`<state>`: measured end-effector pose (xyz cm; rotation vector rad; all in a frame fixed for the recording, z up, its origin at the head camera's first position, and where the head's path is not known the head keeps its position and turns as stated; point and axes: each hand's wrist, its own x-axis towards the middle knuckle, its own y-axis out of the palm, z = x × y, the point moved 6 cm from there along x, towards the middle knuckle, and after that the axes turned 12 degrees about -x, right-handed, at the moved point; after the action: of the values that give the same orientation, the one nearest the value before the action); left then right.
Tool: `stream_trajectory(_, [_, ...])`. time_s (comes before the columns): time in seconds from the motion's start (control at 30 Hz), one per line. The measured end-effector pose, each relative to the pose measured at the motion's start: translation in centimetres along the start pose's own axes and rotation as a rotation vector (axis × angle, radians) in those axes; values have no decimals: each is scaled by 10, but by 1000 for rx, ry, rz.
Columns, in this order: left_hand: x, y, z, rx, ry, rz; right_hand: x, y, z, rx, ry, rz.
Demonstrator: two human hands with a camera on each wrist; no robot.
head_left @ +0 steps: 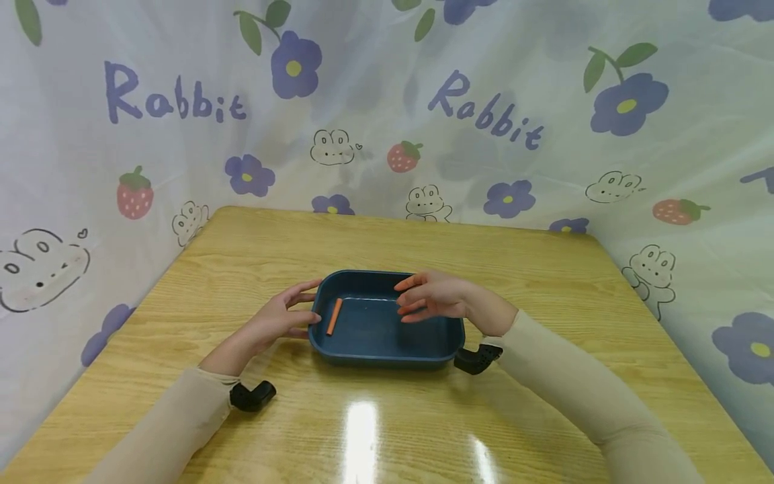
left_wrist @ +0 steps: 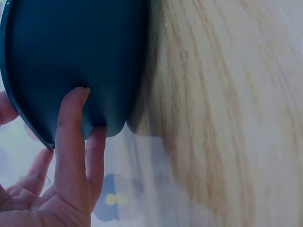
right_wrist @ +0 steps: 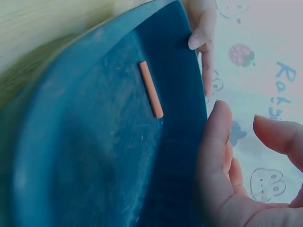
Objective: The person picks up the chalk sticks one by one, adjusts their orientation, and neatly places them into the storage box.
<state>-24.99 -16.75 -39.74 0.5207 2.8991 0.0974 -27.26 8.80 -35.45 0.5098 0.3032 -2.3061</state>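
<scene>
A dark blue rectangular tray [head_left: 387,359] with rounded corners and raised walls stands on the table. Inside, near its left wall, lies an orange chalk stick [head_left: 334,316], also visible in the right wrist view. My left hand [head_left: 283,316] holds the tray's left side, with the thumb at the rim and fingers spread against the outer wall. In the left wrist view, its fingertips [left_wrist: 75,92] touch that wall. Over the right part of the tray hovers my right hand [head_left: 435,296], its fingers loosely bent and thumb apart, with nothing between them.
The wooden table [head_left: 411,423] reaches out on all sides of the tray. A white cloth [head_left: 375,81] printed with rabbits, flowers and strawberries hangs behind and beside it. Black wrist devices [head_left: 250,396] sit at both cuffs, the right one close to the tray's corner.
</scene>
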Motion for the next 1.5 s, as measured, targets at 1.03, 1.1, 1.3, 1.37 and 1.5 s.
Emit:
stream_trajectory(1.03, [-1, 0, 1, -12, 5, 4, -59, -39, -44, 145, -101, -59])
stream_trajectory(1.1, [-2, 0, 0, -11, 5, 1, -63, -42, -45, 141, -110, -60])
stream_trajectory(1.3, [-4, 0, -2, -2, 9, 1, -73, -51, -54, 136, -96, -107])
stream_trajectory(1.37, [-4, 1, -2, 2, 8, -1, -77, -55, -59, 144, -90, -127])
stream_trajectory(1.5, [-3, 1, -2, 3, 5, -4, -84, -64, -69, 150, -82, -165])
